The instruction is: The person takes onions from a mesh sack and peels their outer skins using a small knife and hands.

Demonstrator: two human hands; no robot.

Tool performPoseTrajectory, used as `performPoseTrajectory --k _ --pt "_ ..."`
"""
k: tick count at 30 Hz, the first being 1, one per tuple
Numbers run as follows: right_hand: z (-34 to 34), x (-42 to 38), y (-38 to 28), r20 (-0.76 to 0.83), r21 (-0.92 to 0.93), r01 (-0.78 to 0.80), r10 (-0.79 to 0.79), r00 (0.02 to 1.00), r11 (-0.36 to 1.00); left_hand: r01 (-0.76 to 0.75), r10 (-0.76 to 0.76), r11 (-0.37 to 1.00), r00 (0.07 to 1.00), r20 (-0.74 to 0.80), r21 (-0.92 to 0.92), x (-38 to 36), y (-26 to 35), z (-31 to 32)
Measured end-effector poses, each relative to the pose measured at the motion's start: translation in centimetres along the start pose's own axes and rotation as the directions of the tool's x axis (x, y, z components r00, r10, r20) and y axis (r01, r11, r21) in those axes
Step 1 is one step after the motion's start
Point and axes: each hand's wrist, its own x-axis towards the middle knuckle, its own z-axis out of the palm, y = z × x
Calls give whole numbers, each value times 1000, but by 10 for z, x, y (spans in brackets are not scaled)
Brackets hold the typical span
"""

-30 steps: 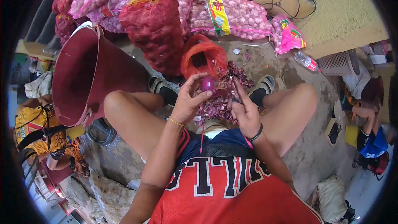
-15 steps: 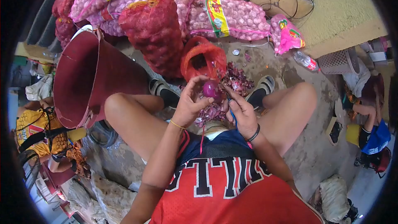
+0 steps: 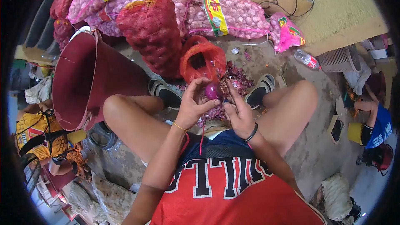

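A peeled, shiny purple-red onion [image 3: 213, 92] is gripped between the thumb and fingers of my left hand [image 3: 193, 103]. Close on its right side, my right hand [image 3: 241, 114] is closed around a thin blue tool; only a speck of blue shows by the thumb, so its kind is hidden. Loose purple onion skins [image 3: 238, 79] lie on the floor beyond and beneath both hands. Just past the onion, an orange mesh bag [image 3: 187, 64] stands with its mouth open, its inside dark.
A large maroon tub [image 3: 118, 73] tilts at my left. Behind it stands a full red mesh sack of onions [image 3: 150, 33]; pink sacks of bulbs [image 3: 246, 16] line the wall. A plastic bottle [image 3: 306, 58] and a perforated basket [image 3: 339, 58] are at right. People sit at both sides.
The onion has shifted slightly right and down in my left hand. My right hand has turned, with fingers raised beside the onion, and less of the blue tool shows.
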Motion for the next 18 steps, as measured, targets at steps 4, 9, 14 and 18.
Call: performPoseTrajectory --k 4,9,14,18 --pt "-3 0 -3 13 -181 144 -144 989 973 -30 30 999 1000 -6 16 -4 0 -1" --pt "-5 -2 -8 21 -286 186 -188 982 940 28 -28 998 1000 9 -56 -8 6 1" --pt "-8 -15 14 -60 -202 48 -61 996 978 139 -124 962 989 78 -234 -1 10 -8" --pt "-8 -23 6 -29 -111 -87 85 996 990 174 -151 948 983 105 -265 -16 7 -9"
